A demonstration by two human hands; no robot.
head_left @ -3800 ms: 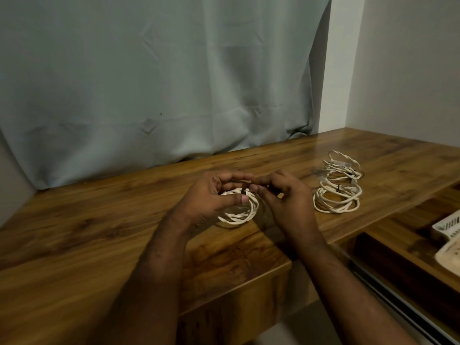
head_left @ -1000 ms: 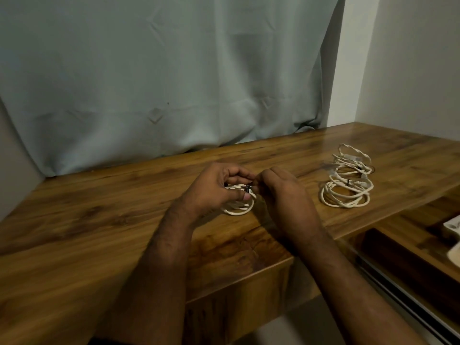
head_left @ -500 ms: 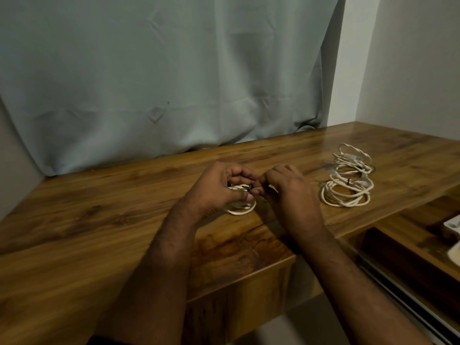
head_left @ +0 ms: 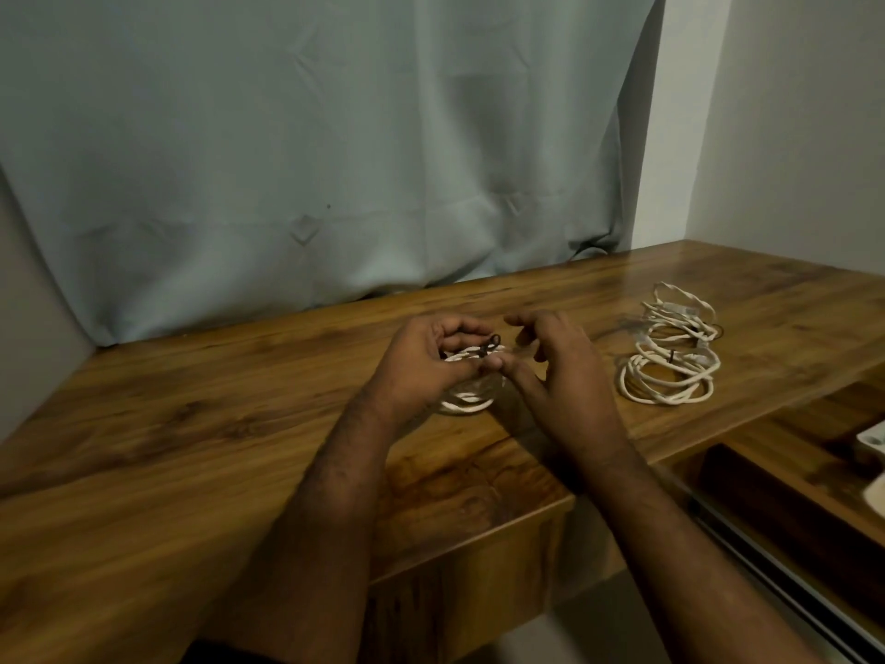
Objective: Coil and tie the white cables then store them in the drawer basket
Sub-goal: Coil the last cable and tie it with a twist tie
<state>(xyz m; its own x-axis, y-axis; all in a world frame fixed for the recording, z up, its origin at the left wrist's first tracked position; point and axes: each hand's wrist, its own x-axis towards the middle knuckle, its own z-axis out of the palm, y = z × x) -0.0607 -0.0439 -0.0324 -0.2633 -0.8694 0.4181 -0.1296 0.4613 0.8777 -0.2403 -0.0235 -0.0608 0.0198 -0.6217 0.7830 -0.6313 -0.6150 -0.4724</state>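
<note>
A small white coiled cable (head_left: 467, 400) rests on the wooden desk (head_left: 167, 448) at the middle. My left hand (head_left: 421, 364) grips its top, where a dark twist tie (head_left: 489, 343) sticks up above the coil. My right hand (head_left: 560, 371) hovers just right of the coil with fingers spread, its thumb touching the left thumb near the tie. A stack of tied white cable coils (head_left: 670, 347) lies on the desk to the right. At the far right edge a sliver of the white drawer basket (head_left: 872, 440) shows in the open drawer.
A grey-blue curtain (head_left: 311, 160) hangs behind the desk and a white wall (head_left: 790, 136) closes the right side. The open drawer (head_left: 790, 481) with its metal rail (head_left: 766, 567) sits below the desk's right front edge.
My right hand has let go of the tie and opened its fingers, drawing slightly away to the right. The left hand keeps its grip on the coil.
</note>
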